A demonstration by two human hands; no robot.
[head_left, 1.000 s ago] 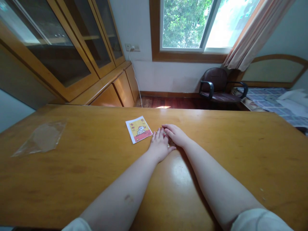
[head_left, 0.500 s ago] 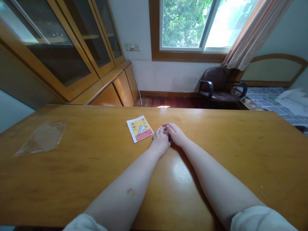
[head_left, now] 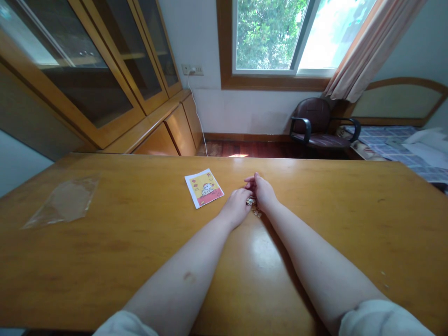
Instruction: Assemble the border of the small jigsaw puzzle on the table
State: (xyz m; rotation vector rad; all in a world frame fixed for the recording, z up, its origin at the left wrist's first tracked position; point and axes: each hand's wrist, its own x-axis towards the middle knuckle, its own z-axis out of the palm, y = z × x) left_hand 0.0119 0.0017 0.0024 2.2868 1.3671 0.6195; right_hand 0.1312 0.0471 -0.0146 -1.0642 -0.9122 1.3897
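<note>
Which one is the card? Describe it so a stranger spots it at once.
Start at the wooden table and look just left of the left hand. There lies a squarish card, slightly turned. Its yellow and red picture with a white cartoon figure sets it apart from the clear bag farther left.

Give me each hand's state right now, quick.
Left hand: curled against small pieces; whether it grips any cannot be told.
Right hand: cupped beside them, fingers bent; any hold cannot be told.
</note>
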